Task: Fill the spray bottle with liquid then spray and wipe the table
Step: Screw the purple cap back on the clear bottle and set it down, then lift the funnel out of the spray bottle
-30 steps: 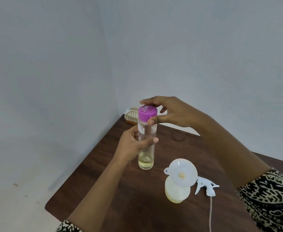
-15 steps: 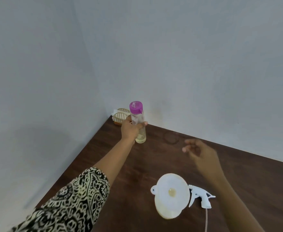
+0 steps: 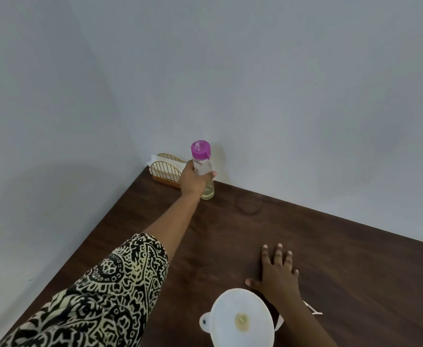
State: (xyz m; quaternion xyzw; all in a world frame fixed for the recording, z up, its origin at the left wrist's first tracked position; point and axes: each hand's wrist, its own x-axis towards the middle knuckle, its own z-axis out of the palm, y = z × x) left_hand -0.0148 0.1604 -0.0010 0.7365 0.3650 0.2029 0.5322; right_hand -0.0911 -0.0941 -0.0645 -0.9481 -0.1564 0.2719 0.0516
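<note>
Left hand [image 3: 191,180] clamps the bottle [image 3: 201,156] at the table's [image 3: 330,246] far edge; right hand [image 3: 278,274] lies flat mid-table, fingers spread.

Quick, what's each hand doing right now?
Left hand: fingers curled round the purple-capped bottle.
Right hand: open, fingers spread, holding nothing.

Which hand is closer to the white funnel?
Right. The right hand lies flat on the table just behind the funnel; the left hand is far off at the back corner, gripping the bottle.
</note>
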